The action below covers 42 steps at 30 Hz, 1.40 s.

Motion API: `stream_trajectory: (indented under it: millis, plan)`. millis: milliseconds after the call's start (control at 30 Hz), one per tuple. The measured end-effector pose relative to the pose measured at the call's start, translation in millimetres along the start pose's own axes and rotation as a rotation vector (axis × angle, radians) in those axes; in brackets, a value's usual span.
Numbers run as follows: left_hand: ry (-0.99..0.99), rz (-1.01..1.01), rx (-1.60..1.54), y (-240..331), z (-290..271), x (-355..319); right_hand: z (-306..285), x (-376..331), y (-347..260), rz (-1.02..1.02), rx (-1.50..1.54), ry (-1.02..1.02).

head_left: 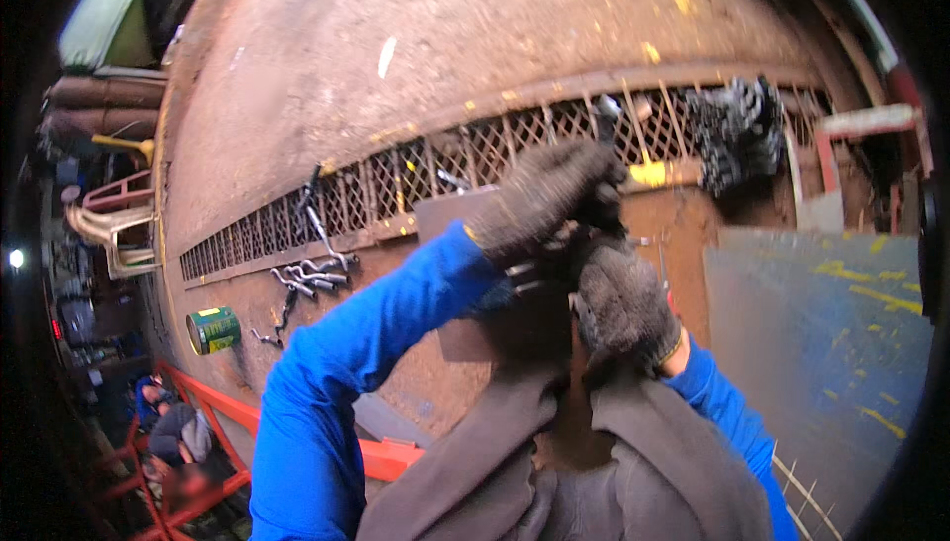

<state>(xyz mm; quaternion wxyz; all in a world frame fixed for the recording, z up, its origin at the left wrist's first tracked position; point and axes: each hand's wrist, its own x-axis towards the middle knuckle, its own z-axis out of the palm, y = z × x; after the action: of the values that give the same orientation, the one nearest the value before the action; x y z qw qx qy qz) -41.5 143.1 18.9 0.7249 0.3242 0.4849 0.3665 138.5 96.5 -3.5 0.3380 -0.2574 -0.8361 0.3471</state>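
Observation:
My left hand point(549, 195), in a dark knitted work glove, is closed with its fingers curled above my lap. Just below and to its right, my right hand point(628, 303), in a matching glove, is also closed. Both meet at a small dark thing with shiny metal ends, mostly hidden by the gloves, so its kind cannot be made out. Behind the left wrist lies a flat dark metal sheet point(445, 219). Beyond the right hand, a pile of black metal parts point(737, 130) sits on the floor grating point(371, 185).
Several bent metal rods point(312, 274) lie left of my arm, near a green can point(213, 330). A large blue-grey plate point(821, 313) fills the right side. A red metal frame point(213, 402) stands at lower left, where a person point(178, 432) is seen. Plastic chairs point(114, 229) stand farther left.

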Motion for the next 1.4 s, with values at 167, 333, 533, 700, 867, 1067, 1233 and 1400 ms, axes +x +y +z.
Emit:
stream_trajectory:
  millis: [167,333,533,700,867,1067,1233,1400]
  plan:
    - [-0.014,-0.174,0.088,10.0,-5.1,15.8,11.9,-20.6,18.3,0.077,0.175,0.051]
    - [0.027,-0.241,0.22,0.3,-33.2,26.6,18.2,-33.7,16.9,0.312,0.459,0.047]
    - [-0.012,-0.158,0.546,-0.4,-32.8,28.7,16.4,-58.7,22.2,0.288,0.139,-0.111]
    - [-0.04,-0.122,0.595,-3.6,-40.6,32.1,19.1,-62.5,18.2,0.26,0.048,-0.041]
    - [-0.027,-0.161,0.567,-1.9,-37.1,31.7,8.2,-49.4,12.0,0.322,0.191,-0.033]
    - [-0.022,-0.11,0.538,-1.8,-37.8,15.0,12.1,-47.4,6.6,0.467,0.589,0.099]
    - [0.139,0.234,0.968,11.4,-41.2,-25.1,4.8,-38.7,3.2,0.381,0.822,0.233]
    - [0.03,-0.058,1.513,36.7,-27.4,-61.9,8.8,-26.7,-17.4,0.78,1.01,0.436]
